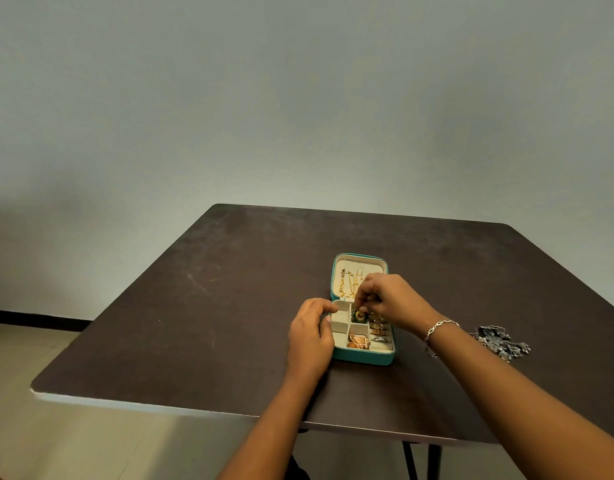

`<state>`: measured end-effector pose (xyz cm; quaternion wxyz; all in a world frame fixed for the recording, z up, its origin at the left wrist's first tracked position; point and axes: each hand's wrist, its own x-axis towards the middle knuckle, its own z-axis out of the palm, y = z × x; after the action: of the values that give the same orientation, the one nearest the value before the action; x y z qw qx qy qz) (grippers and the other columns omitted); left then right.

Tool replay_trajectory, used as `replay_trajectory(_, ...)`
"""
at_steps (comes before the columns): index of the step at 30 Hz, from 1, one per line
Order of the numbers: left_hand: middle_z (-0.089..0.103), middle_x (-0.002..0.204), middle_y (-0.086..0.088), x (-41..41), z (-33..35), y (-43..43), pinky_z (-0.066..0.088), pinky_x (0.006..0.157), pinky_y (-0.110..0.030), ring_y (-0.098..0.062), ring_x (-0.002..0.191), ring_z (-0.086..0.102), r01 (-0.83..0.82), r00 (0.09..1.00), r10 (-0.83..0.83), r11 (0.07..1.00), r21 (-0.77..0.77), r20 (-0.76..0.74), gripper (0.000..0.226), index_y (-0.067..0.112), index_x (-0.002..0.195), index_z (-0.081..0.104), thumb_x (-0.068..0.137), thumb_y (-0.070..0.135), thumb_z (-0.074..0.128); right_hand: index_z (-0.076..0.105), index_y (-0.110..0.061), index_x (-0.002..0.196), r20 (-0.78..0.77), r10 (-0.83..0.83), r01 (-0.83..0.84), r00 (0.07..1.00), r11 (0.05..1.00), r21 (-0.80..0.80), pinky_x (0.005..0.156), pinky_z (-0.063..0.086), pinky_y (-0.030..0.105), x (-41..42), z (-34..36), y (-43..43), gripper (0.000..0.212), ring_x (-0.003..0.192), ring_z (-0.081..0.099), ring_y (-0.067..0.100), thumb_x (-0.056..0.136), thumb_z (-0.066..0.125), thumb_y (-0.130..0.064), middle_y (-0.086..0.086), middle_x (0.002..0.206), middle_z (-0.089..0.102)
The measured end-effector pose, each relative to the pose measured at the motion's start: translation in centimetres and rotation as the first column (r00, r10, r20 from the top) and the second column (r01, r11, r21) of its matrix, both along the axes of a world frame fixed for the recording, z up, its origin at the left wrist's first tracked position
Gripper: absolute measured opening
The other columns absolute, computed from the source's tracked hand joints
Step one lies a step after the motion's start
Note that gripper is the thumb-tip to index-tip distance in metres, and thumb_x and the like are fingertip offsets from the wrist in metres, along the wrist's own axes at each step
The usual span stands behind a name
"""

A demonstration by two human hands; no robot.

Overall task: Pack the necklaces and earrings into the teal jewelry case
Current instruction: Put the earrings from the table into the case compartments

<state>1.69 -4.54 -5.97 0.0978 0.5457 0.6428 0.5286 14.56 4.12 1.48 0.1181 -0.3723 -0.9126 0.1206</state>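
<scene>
Right-hand grip (388, 299): our fingertips (362, 308) are pinched together over the green-and-gold earring (359, 317) in the middle top compartment of the teal jewelry case (362, 358). We read it as pinching the earring, but the contact point is too small to confirm. Left hand (310, 337) is curled against the case's left edge, thumb and forefinger touching the rim near the hinge; it holds nothing separate.

Case sits open near the middle of the dark desk (212, 306), lid (359, 263) laid flat on the far side. Gold necklaces (348, 284) hang against the cream lining of the lid. The base is split into small cream compartments: orange-gold earrings (358, 341) in the near middle one, more gold pieces (379, 329) in the right column, a silvery piece (380, 339) below those. Left-column compartments look bare.

A dark silver necklace (502, 341) lies heaped on the desk, well apart to the right of the case, beyond our right wrist, which wears a silver bracelet (440, 327).
</scene>
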Motion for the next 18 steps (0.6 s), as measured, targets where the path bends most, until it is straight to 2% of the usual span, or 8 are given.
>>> replay_trajectory(4, 0.054, 0.099, 0.011, 0.0, 0.0, 0.0, 0.039, 0.072, -0.003, 0.007, 0.089, 0.050, 0.001, 1.000, -0.001, 1.000, -0.001, 0.007, 0.020, 0.014, 0.093, 0.060, 0.088, 0.000, 0.048, 0.070, -0.011, 0.090, 0.020, 0.008, -0.008, 1.000, 1.000, 0.024, 0.083, 0.048, 0.025, -0.2, -0.4, 0.3, 0.012, 0.094, 0.058, 0.015, 0.081, 0.064, -0.006, 0.002, 0.101, 0.063)
replay_trajectory(7, 0.055, 0.099, 0.010, 0.1, 0.1, 0.0, 0.039, 0.072, -0.002, 0.006, 0.089, 0.051, 0.001, 1.000, -0.001, 1.000, -0.001, 0.013, 0.020, 0.013, 0.093, 0.061, 0.088, -0.002, 0.048, 0.071, -0.011, 0.089, 0.020, 0.014, -0.015, 1.000, 0.999, 0.038, 0.079, 0.044, 0.020, -0.4, -0.7, 0.4, 0.012, 0.093, 0.058, 0.014, 0.081, 0.065, -0.006, 0.002, 0.100, 0.063)
replay_trajectory(14, 0.055, 0.100, 0.008, 0.1, 0.1, -0.1, 0.038, 0.072, 0.000, 0.002, 0.088, 0.052, -0.005, 1.000, 0.005, 1.000, -0.010, 0.012, 0.020, 0.013, 0.093, 0.062, 0.088, -0.001, 0.048, 0.070, -0.015, 0.088, 0.066, 0.010, -0.016, 0.998, 0.996, 0.093, 0.070, 0.039, 0.020, -0.7, -1.1, 0.2, 0.010, 0.090, 0.057, 0.015, 0.081, 0.064, -0.011, 0.000, 0.098, 0.060)
replay_trajectory(18, 0.053, 0.102, 0.010, 0.1, 0.2, -0.2, 0.038, 0.073, 0.000, 0.003, 0.088, 0.051, 0.000, 1.000, 0.000, 1.000, -0.016, 0.005, 0.021, 0.011, 0.095, 0.064, 0.089, -0.001, 0.047, 0.068, -0.016, 0.086, 0.046, -0.007, 0.002, 0.999, 0.994, 0.108, 0.072, 0.043, 0.022, -0.6, -1.1, 0.1, 0.012, 0.090, 0.058, 0.015, 0.081, 0.061, -0.008, -0.002, 0.095, 0.063)
